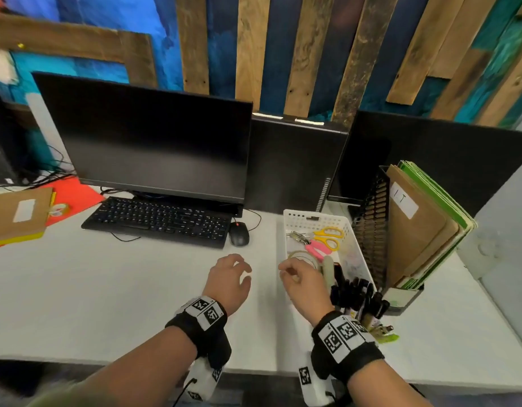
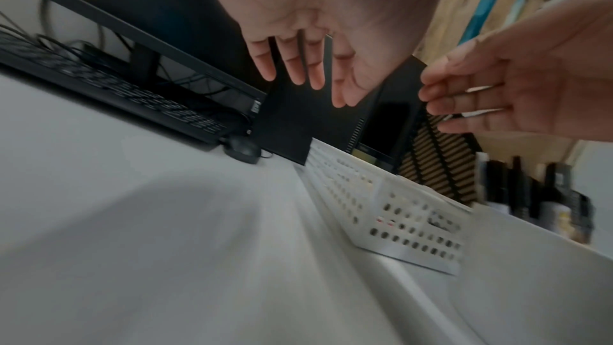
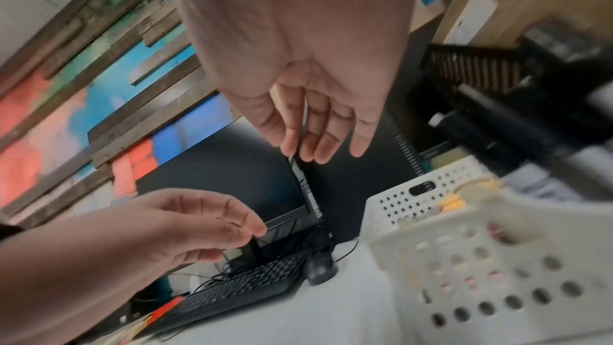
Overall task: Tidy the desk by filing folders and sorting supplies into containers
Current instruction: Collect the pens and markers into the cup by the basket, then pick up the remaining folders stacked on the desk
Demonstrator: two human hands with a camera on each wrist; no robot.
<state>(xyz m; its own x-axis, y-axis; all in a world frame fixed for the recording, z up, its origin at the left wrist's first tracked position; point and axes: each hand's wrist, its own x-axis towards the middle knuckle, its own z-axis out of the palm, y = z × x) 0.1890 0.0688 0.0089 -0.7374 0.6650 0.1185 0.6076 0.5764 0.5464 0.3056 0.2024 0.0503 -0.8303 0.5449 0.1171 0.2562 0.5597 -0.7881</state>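
White basket (image 1: 295,218) holds scissors (image 1: 330,237), seemingly tape (image 1: 302,257); left hand (image 1: 228,279), right hand (image 1: 305,282) relaxed, empty.

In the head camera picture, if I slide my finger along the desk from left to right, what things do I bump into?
Brown folder → red paper → keyboard → mouse → white basket → black file rack holding folders.

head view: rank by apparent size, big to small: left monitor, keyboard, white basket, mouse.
1. left monitor
2. keyboard and white basket: similar in apparent extent, and the basket sits nearer the camera and is partly hidden by the right hand, so I won't rank them
3. mouse
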